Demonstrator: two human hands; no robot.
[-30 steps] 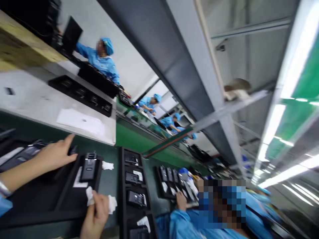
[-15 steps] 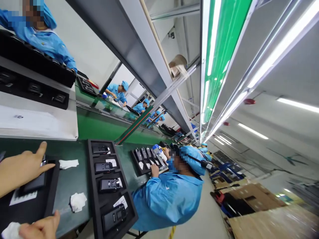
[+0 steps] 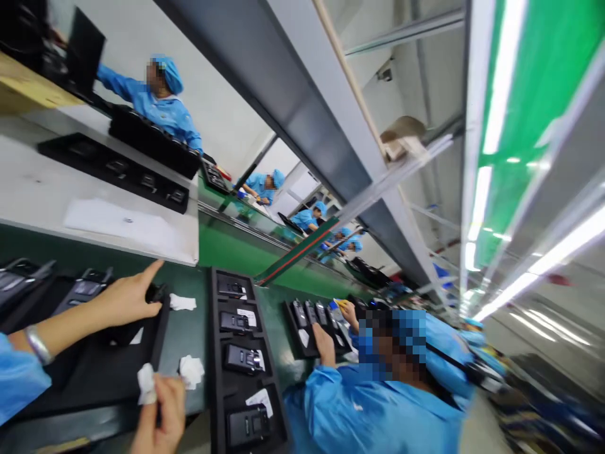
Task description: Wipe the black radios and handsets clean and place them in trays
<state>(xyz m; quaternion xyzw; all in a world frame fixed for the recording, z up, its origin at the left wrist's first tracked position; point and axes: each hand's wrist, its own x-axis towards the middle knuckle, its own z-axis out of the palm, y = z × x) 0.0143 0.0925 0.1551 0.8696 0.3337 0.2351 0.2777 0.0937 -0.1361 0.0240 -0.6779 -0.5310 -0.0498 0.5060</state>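
Note:
My left hand reaches over a black handheld device in the near black tray. Its index finger and thumb are spread apart, and the palm hides part of the device; whether it touches is hard to see. Below, at the tray's right front edge, my right hand pinches a crumpled white tissue between thumb and fingers. More black devices lie to the left in the same tray. Two other white tissue pieces, one crumpled and one flatter, rest on the green table.
Right of my tray stands a second black tray with several devices in compartments. Beyond it a co-worker in blue works at another tray. A white board with a plastic bag borders the back. A green post rises behind.
The view has swung left, so the scene sits further right and more of my tray shows. My right hand now holds the tissue up at the tray's edge. The left hand stays over the device.

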